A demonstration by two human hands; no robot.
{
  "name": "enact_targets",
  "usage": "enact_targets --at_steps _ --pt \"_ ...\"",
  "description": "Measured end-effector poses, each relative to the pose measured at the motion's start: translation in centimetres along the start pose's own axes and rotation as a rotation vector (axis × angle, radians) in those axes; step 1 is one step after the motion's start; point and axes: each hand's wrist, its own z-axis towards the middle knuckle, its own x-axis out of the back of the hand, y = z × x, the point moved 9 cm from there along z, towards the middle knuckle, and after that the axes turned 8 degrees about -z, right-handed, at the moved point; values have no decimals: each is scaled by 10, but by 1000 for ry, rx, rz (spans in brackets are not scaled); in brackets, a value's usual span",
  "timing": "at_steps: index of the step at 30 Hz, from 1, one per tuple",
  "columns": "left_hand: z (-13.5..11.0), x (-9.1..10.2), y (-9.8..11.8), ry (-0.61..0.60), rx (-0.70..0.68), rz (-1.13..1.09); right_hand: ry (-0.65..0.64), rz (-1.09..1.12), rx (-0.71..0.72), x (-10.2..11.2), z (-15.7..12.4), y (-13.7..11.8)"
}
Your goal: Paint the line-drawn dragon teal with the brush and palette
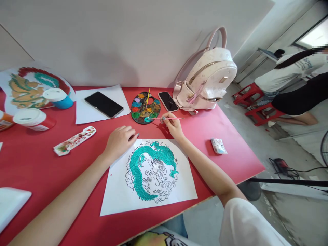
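My right hand (173,123) pinches a thin pink paintbrush (178,118), its tip at the teal paint on the lower part of an oval paint palette (133,116). Several other colours fill the palette, and a yellow brush (148,97) lies across it. At the upper left corner of a paper sheet (112,201), my left hand (122,138) rests loosely with no object visible in it; its fingers are partly bent, the thumb apart. On that sheet is a round line drawing of a dragon (138,174), its body coloured teal while the head and clouds are white.
Behind the palette lie a phone (167,101) and a pink backpack (212,78). Leftward are a black phone (104,104) on white paper, paint jars (34,119), a paint-smeared strip (74,140) and a painted picture (20,85). A tissue pack (218,146) sits right. People sit on red stools (263,114) beyond.
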Motion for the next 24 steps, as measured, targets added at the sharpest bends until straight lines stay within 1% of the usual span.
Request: enact_targets --at_steps 3,9,19,24 --pt "0 0 1 -1 2 -1 -1 14 12 0 0 -2" --pt "0 2 2 3 2 24 51 -11 26 6 -1 -8" --pt "0 -1 0 -2 -1 17 52 29 39 8 -1 -12" --pt "0 0 0 0 -3 4 52 39 15 8 -1 -10"
